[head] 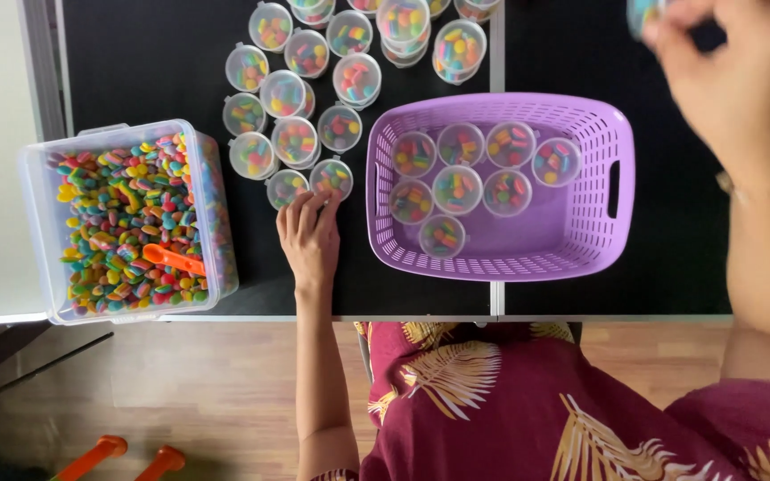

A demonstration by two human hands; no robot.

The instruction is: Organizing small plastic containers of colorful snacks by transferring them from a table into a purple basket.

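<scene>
1. nearest the camera: the person's lap in maroon leaf-print cloth [528,401], wooden floor below, two orange handles [131,454] at the bottom left.
2. left hand [311,236] lies palm-down on the black worktop [135,62], fingers loosely spread, fingertips touching two lidded candy cups [309,183] at the near edge of the cluster; nothing gripped yet, it looks about to pick one.
3. left of that hand: clear plastic bin [37,223] full of mixed coloured candies, an orange scoop [173,259] lying on top.
4. right of that hand: purple basket [581,240], eight filled cups inside [456,183], set in rough rows toward its left and far side; right and near part of the floor bare.
5. right hand [733,80] raised over the far right, blurred, fingers curled around a small cup [643,13] at the top edge; looks held, though only a sliver shows.
6. farther back: the main cluster of filled lidded cups [314,89], some stacked, reaching the frame top.
7. judged step: moving filled cups from worktop into basket. next move likely calls for closing fingers round one near cup, lifting clear of its neighbours, setting it upright in a free basket spot.
</scene>
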